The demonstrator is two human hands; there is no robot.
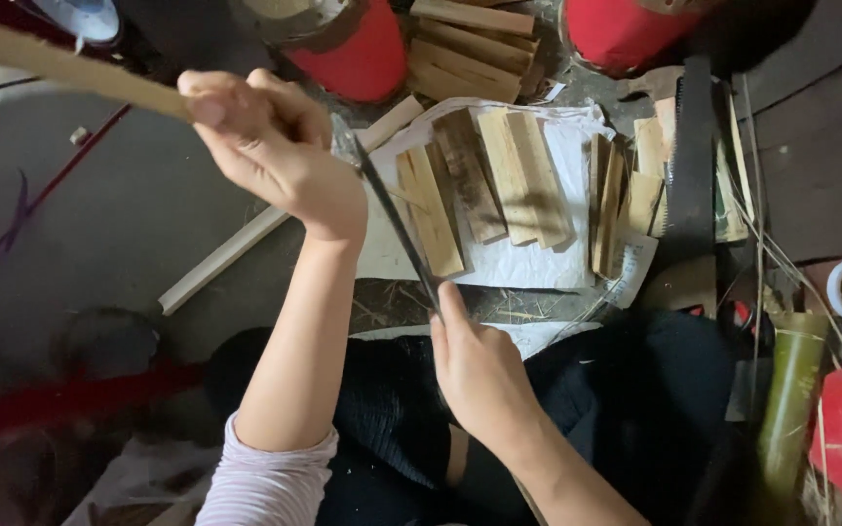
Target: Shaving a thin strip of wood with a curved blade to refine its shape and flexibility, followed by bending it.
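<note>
on grey floor w/ white sheet [528, 263], left grip [270, 146] clamps bamboo strip [60, 66], right grip [479, 375] clamps blade [397, 224].

The left hand [270, 146] is being held raised, far and to the left, its fingers curled shut in a fist-like grip and the thumb pressed along the top. Its forearm is being stretched up from a striped sleeve. The right hand [479, 375] is being kept nearer, closed, with the forefinger extended forward.
</note>
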